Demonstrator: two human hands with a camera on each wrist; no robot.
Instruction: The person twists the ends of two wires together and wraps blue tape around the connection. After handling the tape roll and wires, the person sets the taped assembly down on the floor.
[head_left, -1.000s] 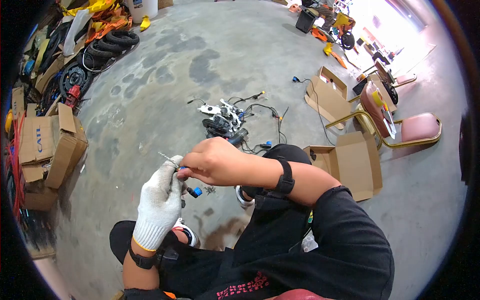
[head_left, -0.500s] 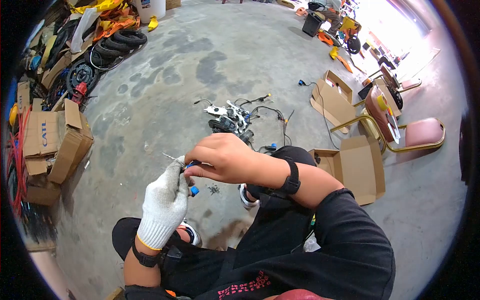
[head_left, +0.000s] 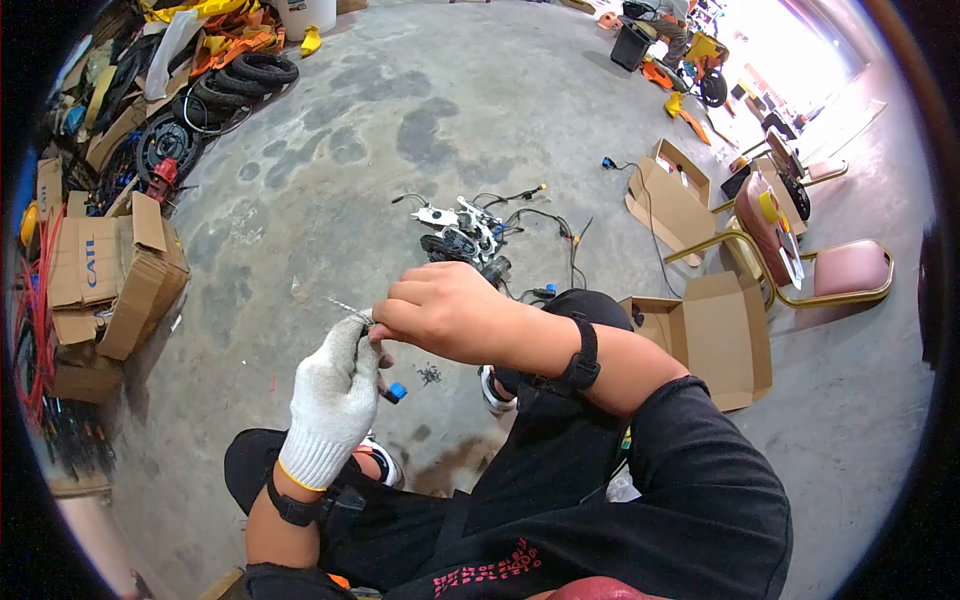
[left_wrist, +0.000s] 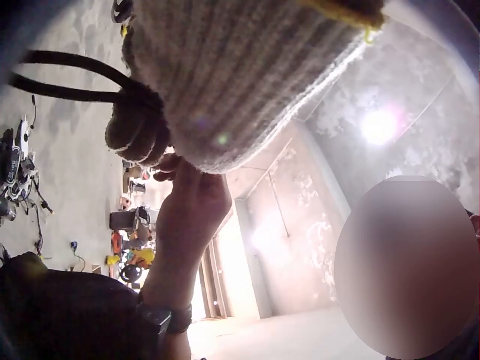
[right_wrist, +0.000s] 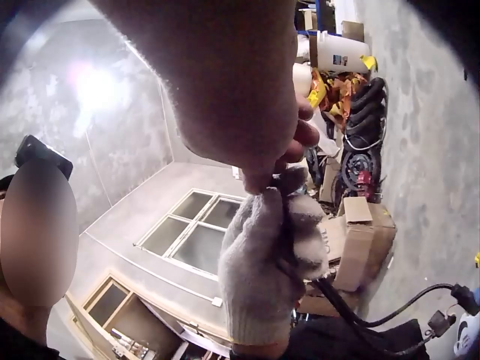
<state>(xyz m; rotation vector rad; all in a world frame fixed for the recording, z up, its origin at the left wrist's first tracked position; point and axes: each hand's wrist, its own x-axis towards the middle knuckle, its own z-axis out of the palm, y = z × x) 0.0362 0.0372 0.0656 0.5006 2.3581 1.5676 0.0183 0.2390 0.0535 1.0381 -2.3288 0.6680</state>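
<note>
My left hand (head_left: 335, 385), in a white knit glove with a yellow cuff edge, grips black cables (right_wrist: 341, 304) in its curled fingers. A thin, light twisted strand (head_left: 347, 306) sticks out past its fingertips. Below this hand, a blue-ended connector (head_left: 396, 393) hangs at a cable's end. My bare right hand (head_left: 440, 312) meets the glove's fingertips, thumb and fingers pinched together. What it pinches is mostly hidden by the fingers; a dark bit shows between the hands in the right wrist view. Two black cables (left_wrist: 71, 79) loop out of the glove in the left wrist view.
On the floor ahead lies a white and black mechanical assembly (head_left: 460, 230) with loose cables. Small dark bits (head_left: 429, 373) lie near my feet. Open cardboard boxes (head_left: 725, 340) and chairs (head_left: 850, 270) stand at right; a carton (head_left: 115, 275) and tires (head_left: 255, 75) at left.
My right hand has turned so its fingers now cover the blue piece seen earlier at the fingertips. Both hands sit slightly further right in the head view, which has itself shifted.
</note>
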